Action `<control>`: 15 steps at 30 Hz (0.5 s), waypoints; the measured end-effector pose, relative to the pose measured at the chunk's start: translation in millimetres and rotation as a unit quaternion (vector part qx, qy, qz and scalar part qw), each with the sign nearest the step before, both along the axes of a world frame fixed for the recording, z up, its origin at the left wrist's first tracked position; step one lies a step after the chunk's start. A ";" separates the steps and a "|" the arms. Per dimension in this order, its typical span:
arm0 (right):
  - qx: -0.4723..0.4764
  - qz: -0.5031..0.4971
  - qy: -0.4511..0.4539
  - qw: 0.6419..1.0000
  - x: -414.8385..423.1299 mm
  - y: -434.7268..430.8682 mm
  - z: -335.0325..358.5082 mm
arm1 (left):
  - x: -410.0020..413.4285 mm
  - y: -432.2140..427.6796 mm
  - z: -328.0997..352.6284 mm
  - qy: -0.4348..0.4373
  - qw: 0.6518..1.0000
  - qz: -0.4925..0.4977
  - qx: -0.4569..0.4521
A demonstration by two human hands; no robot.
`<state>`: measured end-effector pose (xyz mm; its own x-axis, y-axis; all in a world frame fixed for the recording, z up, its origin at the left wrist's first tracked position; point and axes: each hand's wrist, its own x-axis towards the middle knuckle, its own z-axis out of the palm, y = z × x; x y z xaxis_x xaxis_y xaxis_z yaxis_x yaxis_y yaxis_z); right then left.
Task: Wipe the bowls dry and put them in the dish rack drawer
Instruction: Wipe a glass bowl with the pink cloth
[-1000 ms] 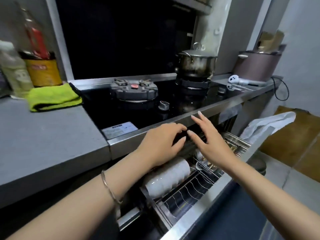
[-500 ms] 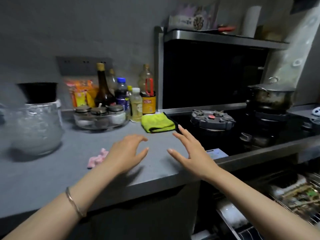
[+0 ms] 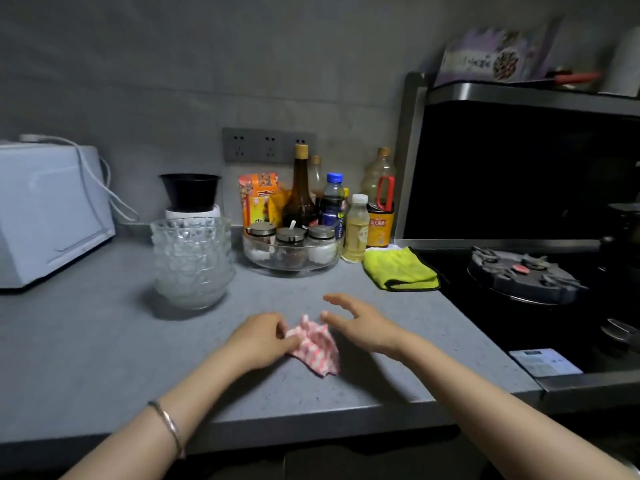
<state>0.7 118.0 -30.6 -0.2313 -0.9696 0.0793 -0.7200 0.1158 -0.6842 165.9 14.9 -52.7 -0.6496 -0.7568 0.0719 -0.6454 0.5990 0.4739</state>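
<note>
A stack of clear cut-glass bowls (image 3: pixel 192 261) stands on the grey counter (image 3: pixel 104 341), left of centre. In front of it lies a crumpled pink-and-white checked cloth (image 3: pixel 317 344). My left hand (image 3: pixel 258 341) pinches the cloth's left edge with its fingertips. Just right of the cloth, my right hand (image 3: pixel 360 322) hovers with spread fingers, holding nothing. The dish rack drawer is out of view.
A white appliance (image 3: pixel 48 209) sits at the left. A black bowl on a white container (image 3: pixel 190 195) stands behind the glass stack. Bottles and a glass dish of spice jars (image 3: pixel 292 249) line the wall. A yellow cloth (image 3: pixel 400 268) lies beside the black hob (image 3: pixel 526 275) at right.
My view has swung left from the open drawer to the counter. Both hands moved from the drawer to the pink cloth, and my left hand has taken hold of it.
</note>
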 end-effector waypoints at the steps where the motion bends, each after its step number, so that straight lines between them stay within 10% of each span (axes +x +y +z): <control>1: 0.010 0.007 -0.032 0.999 0.4 -5.8 1.1 | -1.6 -0.4 -0.4 0.032 0.999 -0.016 0.031; 15: -0.016 0.120 -0.278 0.953 -5.1 -22.0 37.1 | 22.7 -6.5 62.2 0.324 0.916 -0.068 0.229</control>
<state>-4.3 96.0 6.6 -0.0176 -0.9990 0.0408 -0.2491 -0.0351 -0.9678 188.7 8.4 9.5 -0.6731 -0.7195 0.1708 -0.0750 0.2962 0.9522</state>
